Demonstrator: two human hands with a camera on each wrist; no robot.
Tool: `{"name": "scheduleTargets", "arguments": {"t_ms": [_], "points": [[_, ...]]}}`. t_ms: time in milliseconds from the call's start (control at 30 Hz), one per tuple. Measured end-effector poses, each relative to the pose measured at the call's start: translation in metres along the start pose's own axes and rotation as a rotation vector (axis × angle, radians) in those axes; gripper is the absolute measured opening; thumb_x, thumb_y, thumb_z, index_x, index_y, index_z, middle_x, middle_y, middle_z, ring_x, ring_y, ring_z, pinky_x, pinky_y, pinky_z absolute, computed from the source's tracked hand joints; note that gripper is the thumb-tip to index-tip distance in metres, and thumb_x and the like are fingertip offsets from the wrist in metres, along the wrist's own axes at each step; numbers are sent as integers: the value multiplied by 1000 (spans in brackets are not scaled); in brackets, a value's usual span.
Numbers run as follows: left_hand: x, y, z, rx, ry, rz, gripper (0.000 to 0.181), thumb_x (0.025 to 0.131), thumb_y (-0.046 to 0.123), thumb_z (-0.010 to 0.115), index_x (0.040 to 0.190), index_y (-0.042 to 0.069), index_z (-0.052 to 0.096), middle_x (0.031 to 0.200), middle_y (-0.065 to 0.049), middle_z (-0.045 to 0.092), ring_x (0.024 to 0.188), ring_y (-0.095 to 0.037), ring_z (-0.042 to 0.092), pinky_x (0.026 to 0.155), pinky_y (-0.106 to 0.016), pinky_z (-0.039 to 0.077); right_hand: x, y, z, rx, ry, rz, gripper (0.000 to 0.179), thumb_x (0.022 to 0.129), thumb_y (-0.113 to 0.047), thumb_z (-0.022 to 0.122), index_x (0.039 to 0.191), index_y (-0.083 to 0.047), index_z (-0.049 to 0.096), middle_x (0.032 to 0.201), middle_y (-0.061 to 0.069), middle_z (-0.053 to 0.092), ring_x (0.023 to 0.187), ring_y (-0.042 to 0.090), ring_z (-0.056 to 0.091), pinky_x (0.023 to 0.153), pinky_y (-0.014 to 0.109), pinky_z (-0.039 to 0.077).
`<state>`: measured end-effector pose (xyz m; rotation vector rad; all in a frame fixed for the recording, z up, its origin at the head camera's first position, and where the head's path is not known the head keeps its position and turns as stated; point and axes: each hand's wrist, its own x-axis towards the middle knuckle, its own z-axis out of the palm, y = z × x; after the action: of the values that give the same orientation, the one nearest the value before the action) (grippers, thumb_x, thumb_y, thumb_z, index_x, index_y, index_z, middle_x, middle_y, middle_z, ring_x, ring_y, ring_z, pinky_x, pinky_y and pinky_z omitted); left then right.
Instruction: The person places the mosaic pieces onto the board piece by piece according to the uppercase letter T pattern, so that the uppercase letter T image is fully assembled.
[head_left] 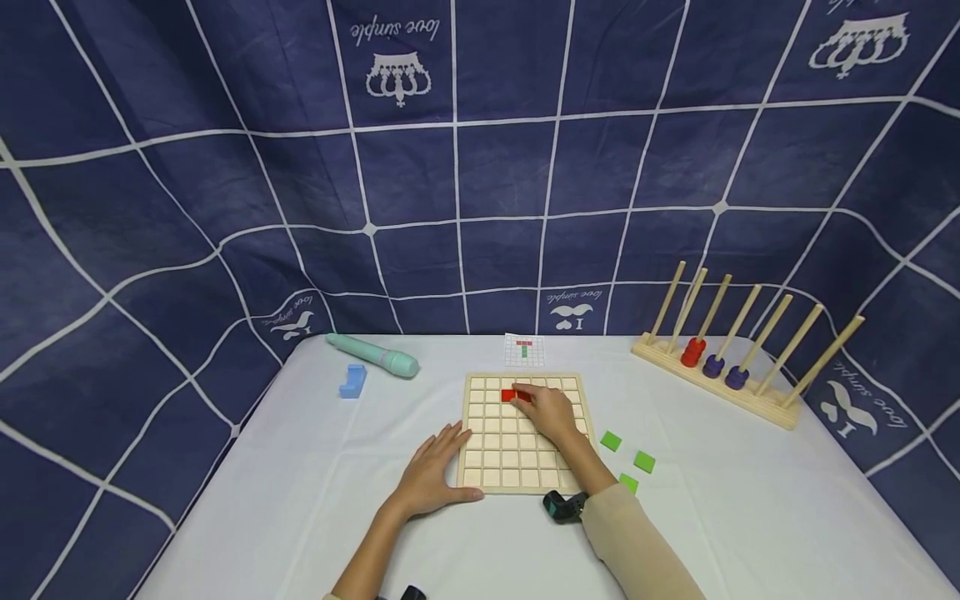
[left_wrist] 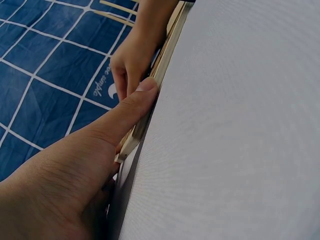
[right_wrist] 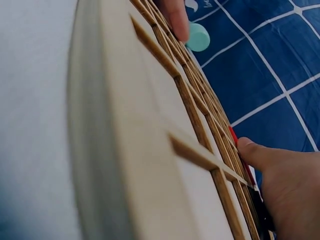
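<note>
A wooden grid board (head_left: 501,491) lies on the white table. My left hand (head_left: 429,477) rests at its lower left corner, thumb along the near edge and fingers spread by the left side; the left wrist view shows the thumb (left_wrist: 125,112) against the board's edge. Over an upper row, my right hand (head_left: 552,412) pinches a red tile (head_left: 524,397), partly hidden by the fingers. Another red tile (head_left: 507,395) sits in the cell to its left. In the right wrist view, the right thumb (right_wrist: 252,151) touches red at the grid.
Several green tiles, one a green tile (head_left: 644,462), lie right of the board. Behind it is a pattern card (head_left: 524,360) with a red and green T. A mint microphone-shaped object (head_left: 375,354) and blue block (head_left: 352,381) lie left; a pegged wooden stand (head_left: 750,397) stands right.
</note>
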<state>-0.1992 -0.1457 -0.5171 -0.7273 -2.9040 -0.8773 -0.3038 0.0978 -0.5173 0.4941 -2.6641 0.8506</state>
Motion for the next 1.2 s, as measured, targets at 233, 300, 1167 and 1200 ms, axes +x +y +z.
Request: {"name": "scheduleTargets", "arguments": {"t_ms": [233, 300, 1167, 1200], "points": [[0, -1, 0, 7, 1, 3, 100, 68, 68, 65, 144, 11, 33, 150, -10, 24, 138, -27, 18, 110, -47, 14, -12, 2, -4, 33, 41, 0, 33, 83, -36, 68, 111, -18, 69, 53, 1, 55, 49, 13, 46, 47, 30, 39], [0, 0, -1, 9, -4, 0, 99, 68, 68, 65, 144, 12, 33, 150, -9, 24, 138, -26, 17, 111, -46, 13, -18, 2, -8, 41, 47, -7, 33, 82, -36, 69, 110, -18, 70, 55, 3, 57, 51, 15, 50, 50, 31, 42], [2, -3, 4, 1, -11, -28, 104, 65, 71, 63, 145, 14, 30, 151, -7, 22, 139, -22, 14, 112, -42, 10, -116, 86, -111, -107, 200, 59, 34, 77, -35, 74, 105, -15, 70, 47, -16, 29, 42, 1, 22, 38, 19, 20], [2, -4, 4, 2, -10, -27, 104, 65, 72, 63, 145, 14, 31, 151, -7, 23, 139, -22, 14, 112, -42, 11, -117, 86, -112, -109, 200, 58, 34, 77, -34, 74, 105, -15, 70, 47, -16, 28, 42, 1, 21, 38, 19, 20]]}}
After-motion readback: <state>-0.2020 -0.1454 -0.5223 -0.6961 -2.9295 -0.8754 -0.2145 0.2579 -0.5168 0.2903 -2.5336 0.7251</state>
